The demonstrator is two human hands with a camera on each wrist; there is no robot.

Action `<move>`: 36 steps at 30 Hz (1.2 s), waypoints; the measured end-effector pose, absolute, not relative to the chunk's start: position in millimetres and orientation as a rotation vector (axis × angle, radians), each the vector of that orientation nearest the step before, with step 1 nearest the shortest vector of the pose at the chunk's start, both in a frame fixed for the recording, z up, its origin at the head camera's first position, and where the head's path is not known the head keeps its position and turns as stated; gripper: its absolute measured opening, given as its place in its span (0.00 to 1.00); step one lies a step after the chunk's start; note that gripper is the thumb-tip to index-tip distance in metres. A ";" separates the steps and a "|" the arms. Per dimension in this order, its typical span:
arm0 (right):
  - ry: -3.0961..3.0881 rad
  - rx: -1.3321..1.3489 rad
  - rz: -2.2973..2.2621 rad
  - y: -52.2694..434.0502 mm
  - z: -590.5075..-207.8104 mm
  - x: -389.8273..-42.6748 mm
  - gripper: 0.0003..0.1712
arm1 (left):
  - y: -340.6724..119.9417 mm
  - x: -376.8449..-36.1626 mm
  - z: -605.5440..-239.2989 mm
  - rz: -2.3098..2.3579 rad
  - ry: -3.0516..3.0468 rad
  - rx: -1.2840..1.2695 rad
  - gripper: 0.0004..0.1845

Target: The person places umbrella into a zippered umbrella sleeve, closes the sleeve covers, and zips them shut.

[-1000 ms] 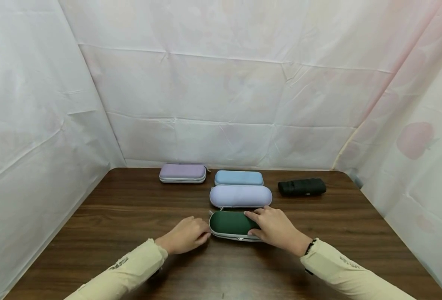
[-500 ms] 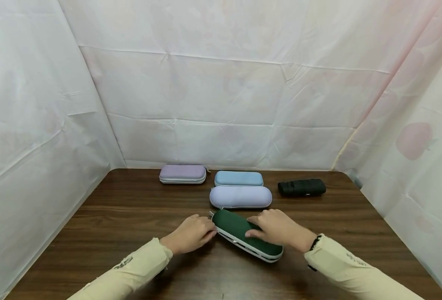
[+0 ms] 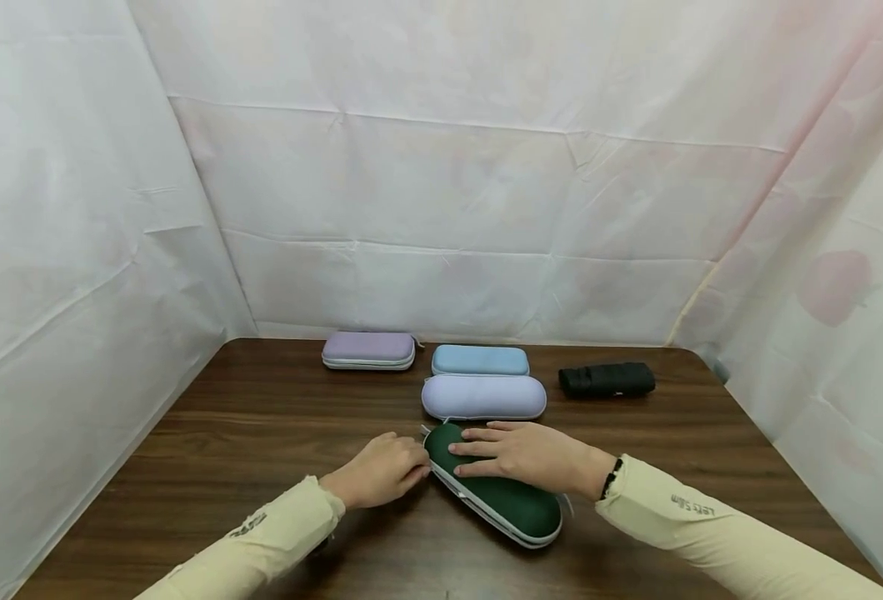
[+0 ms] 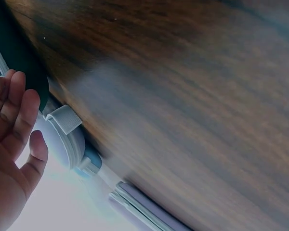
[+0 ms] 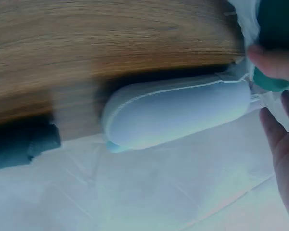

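A dark green zip case [image 3: 520, 502] with a pale zip edge lies slantwise on the table, its near end turned toward the right. My left hand [image 3: 381, 472] is at its far left end, thumb and fingers pinching the zip edge; the fingertips [image 4: 20, 79] there partly hide what is between them. Across the case's top rests my right hand [image 3: 535, 454], its fingers spread and straight. Just beyond the green case lies a lavender rounded case [image 3: 484, 397], also large in the right wrist view.
Behind the lavender case is a light blue case [image 3: 481, 359]. A purple case [image 3: 369, 349] lies at the back left, and a black folded umbrella [image 3: 606, 379] at the back right. White sheeting [image 3: 441, 200] walls the brown table [image 3: 261, 442] at the back and sides.
The green case has swung round, its right end coming toward me. My right hand has spread its fingers flat over the top; the left hand has shifted slightly right with the case's end.
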State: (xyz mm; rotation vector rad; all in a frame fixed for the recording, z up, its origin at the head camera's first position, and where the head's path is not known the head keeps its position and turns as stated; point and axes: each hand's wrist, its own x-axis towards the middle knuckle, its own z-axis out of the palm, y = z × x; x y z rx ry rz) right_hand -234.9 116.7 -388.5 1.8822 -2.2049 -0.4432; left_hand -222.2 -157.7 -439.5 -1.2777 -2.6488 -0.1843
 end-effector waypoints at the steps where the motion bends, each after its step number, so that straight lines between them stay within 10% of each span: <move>1: -2.215 1.881 -0.453 115.3 -387.2 -233.4 0.36 | -157.4 -222.6 -439.6 -0.175 -2.650 -1.275 0.06; 36: -2.413 1.737 -0.499 94.6 -373.9 -222.5 0.43 | -135.1 -201.4 -435.3 -0.184 -2.646 -1.427 0.04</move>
